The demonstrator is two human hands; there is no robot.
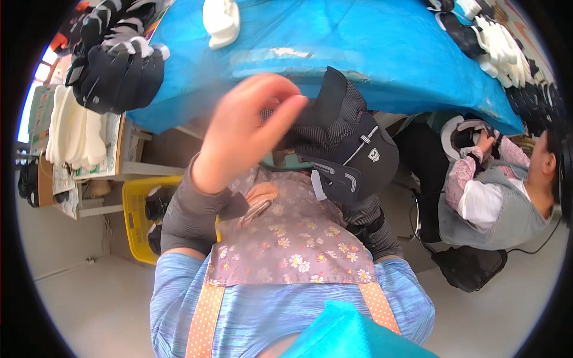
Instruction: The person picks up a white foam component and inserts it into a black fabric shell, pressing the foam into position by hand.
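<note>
A bench [388, 48] under a glossy blue cover fills the top of the frame. In front of it, just right of centre, is a dark shoe upper [340, 113], tilted, its collar pointing up and its rounded end toward the right. Its body is charcoal mesh with a fine pale fleck, giving way to smooth black; a black side panel carries light curved stripes, a white flap hangs at the lower left, pale piping crosses diagonally, and a small light emblem sits near the rounded end. The left hand [245, 128], blurred, is raised at the collar, thumb and forefinger curled toward each other; whether they pinch anything cannot be told. The right hand is hidden behind the upper, its grip unseen. At upper left stand stacked black uppers [122, 77]; on the bench, a white shoe-shaped form [221, 24].
</note>
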